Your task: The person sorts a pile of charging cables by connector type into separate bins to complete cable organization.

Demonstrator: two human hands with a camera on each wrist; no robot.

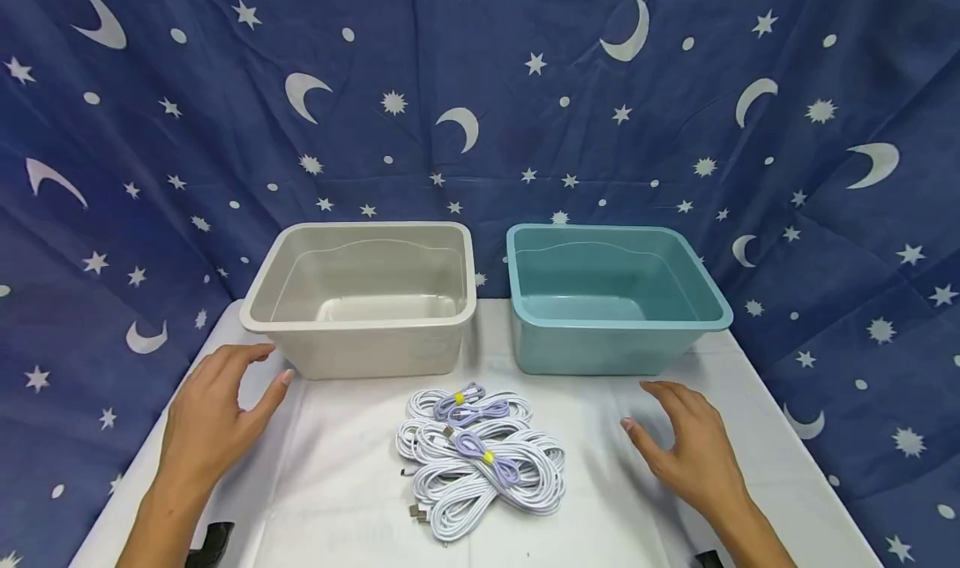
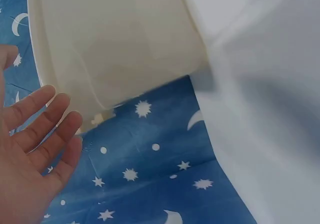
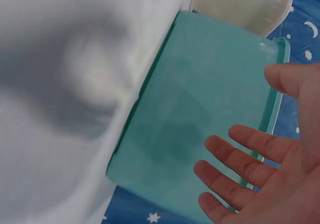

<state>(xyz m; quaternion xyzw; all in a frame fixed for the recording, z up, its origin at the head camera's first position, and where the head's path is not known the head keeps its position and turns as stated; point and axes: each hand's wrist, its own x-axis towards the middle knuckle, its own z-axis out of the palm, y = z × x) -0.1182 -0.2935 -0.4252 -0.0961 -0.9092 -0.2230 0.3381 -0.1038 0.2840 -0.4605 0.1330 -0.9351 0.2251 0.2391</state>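
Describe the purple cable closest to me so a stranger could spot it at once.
On the white table, in front of the cream bin and the teal bin, lies a pile of white cables. Across its front part rests a purple cable with a yellow tie. Of the purple ones there, it lies farthest from the bins.

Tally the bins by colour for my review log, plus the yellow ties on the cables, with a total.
Beige bin: 1
Teal bin: 1
Yellow ties: 2
Total: 4
The white cables and lilac cables overlap too much to count surely, so they are left out.
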